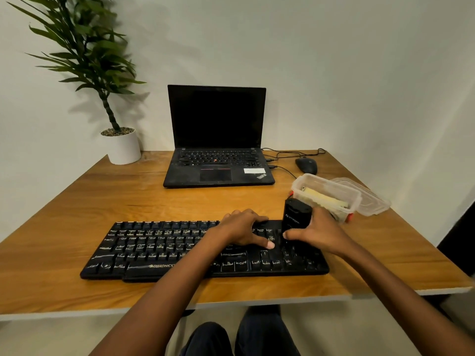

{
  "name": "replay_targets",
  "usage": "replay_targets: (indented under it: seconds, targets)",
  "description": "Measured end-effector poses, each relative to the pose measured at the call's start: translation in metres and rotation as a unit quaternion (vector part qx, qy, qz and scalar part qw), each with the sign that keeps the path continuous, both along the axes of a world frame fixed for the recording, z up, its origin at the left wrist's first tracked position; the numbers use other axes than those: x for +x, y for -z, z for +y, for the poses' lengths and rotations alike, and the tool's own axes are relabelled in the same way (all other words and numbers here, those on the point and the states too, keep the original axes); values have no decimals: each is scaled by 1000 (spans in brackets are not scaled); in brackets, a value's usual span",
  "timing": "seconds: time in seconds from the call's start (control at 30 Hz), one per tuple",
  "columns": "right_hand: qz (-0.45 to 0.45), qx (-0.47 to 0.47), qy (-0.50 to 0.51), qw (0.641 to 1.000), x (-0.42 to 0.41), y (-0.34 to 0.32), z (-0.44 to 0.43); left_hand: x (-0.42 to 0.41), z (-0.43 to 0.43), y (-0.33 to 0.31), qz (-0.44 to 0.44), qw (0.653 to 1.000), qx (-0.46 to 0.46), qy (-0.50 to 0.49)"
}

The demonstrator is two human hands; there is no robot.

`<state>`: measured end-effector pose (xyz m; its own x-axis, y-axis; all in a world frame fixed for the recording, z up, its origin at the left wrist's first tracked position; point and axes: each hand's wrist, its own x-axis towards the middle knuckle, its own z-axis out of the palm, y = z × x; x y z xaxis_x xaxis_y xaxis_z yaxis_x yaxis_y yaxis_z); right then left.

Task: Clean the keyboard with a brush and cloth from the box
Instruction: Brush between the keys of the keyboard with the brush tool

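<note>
A black keyboard [159, 249] with dusty keys lies across the near part of the wooden desk. My left hand [244, 228] rests flat on its right-centre keys, fingers spread. My right hand [318, 232] grips an upright black brush [295, 214], whose lower end stands on the keys at the keyboard's right end. Behind the brush stands an open clear plastic box [331, 194] holding a pale yellow cloth [323, 197].
The box's clear lid [370, 199] lies to its right, near the desk's right edge. An open black laptop [217, 160] sits at the back centre, a wired mouse [306, 165] right of it. A potted plant [122, 147] stands at the back left.
</note>
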<state>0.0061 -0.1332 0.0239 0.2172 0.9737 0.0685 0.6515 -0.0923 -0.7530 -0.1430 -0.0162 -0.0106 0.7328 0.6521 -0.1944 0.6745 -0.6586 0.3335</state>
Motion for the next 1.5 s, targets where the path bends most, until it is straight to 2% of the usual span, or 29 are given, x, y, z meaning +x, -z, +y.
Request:
replay_targets:
  seconds: [0.2,0.23,0.33,0.4,0.6,0.77,0.93,1.1,1.23,1.3,1.4,1.5]
  targets:
    - [83,-61,1,995,-4,-1,-38,1,-1,-1,2,1000,0,-2]
    - [102,-44,15,994,-4,-3,-38,1,-1,-1,3,1000,1,-2]
    - [134,83,111,981,-5,-2,-33,1,0,-1,-1,1000,-1,-2]
    - [123,106,145,976,-15,6,-31,1,-1,0,-1,1000,0,-3]
    - [97,42,130,986,-24,21,-47,1,1,1,-3,1000,1,-6]
    - [100,94,181,974,-28,18,-45,1,0,0,-1,1000,3,-5]
    - [45,-2,111,993,-27,12,-46,0,0,0,-3,1000,4,-3]
    - [37,44,145,988,-33,13,-37,0,-2,-1,-1,1000,6,-4]
    - [46,-66,77,994,-26,4,-34,0,-1,-1,-3,1000,3,-3]
    - [39,-35,112,992,-18,1,-18,0,-2,-1,-4,1000,4,0]
    - [46,60,199,977,-14,6,18,-1,-3,-2,-3,1000,9,-1]
    - [50,100,220,969,-15,13,44,-1,-4,-2,-4,1000,8,-2]
